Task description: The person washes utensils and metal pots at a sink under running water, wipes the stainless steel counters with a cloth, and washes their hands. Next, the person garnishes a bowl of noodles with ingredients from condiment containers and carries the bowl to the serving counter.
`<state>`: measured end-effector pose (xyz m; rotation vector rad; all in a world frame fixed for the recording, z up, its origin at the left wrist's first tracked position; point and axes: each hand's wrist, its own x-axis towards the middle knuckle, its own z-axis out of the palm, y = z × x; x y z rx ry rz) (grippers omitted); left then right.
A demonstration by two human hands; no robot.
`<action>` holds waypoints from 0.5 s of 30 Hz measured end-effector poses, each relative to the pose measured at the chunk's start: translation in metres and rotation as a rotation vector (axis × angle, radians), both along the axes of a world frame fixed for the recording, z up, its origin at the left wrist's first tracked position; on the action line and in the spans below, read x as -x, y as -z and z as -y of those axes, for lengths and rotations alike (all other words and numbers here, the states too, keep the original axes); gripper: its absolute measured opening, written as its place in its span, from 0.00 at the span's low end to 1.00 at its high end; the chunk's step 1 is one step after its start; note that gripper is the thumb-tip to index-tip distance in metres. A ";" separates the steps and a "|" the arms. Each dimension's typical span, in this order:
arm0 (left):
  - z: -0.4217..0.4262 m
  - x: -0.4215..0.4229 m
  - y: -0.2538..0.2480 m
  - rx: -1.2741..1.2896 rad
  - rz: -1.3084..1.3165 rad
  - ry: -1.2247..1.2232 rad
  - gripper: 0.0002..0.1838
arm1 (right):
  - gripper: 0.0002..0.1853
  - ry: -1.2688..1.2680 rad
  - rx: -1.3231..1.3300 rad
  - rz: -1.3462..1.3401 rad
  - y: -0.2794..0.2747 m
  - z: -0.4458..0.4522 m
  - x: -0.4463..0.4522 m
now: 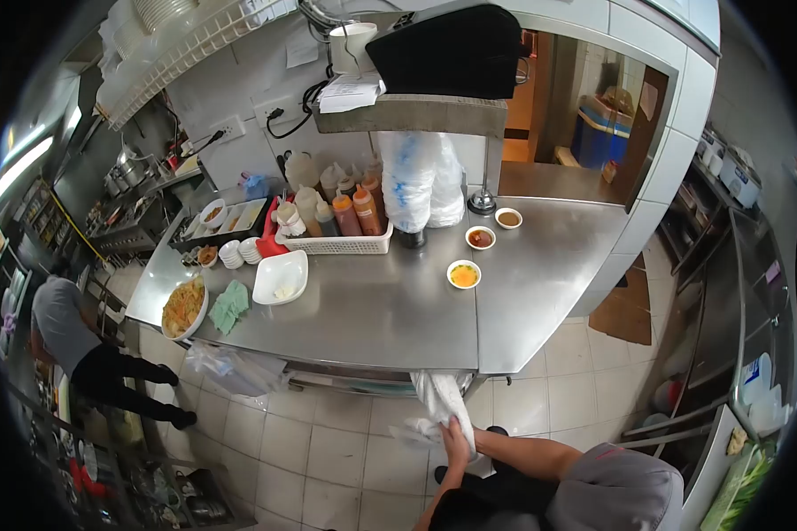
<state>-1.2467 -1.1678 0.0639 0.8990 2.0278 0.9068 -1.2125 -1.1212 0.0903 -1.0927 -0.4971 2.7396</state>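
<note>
A white cloth [436, 396] hangs at the front edge of the steel counter [372, 332], near the bottom centre. Both hands are closed around its lower part, close together. My left hand [454, 445] comes in from below, and my right hand [465, 432] reaches in from the right, partly overlapped with the cloth. Above them on the counter stand a small bowl of yellow liquid [463, 275], a bowl of red sauce [480, 238] and a bowl of brown sauce [508, 218].
Sauce bottles stand in a white basket [336, 245]. Left of it are a square white dish [281, 277], a green cloth [229, 307] and a bowl of food [184, 308]. A plastic bag [235, 367] hangs below the counter. Another person [66, 327] stands at the far left.
</note>
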 end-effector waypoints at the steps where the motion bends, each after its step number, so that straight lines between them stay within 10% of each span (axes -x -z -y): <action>1: 0.002 0.004 -0.004 -0.066 0.056 -0.070 0.25 | 0.30 0.003 -0.049 0.020 -0.001 0.003 0.007; 7: -0.009 0.029 -0.046 -0.404 0.644 -0.471 0.28 | 0.27 0.021 -0.488 0.203 -0.015 0.008 0.033; 10: -0.019 0.043 -0.067 -0.580 1.402 -0.516 0.25 | 0.25 0.009 -0.808 0.353 -0.023 0.004 0.040; 15: -0.012 0.065 -0.029 -0.574 0.660 -0.508 0.24 | 0.23 -0.324 -1.338 0.777 -0.019 0.010 0.054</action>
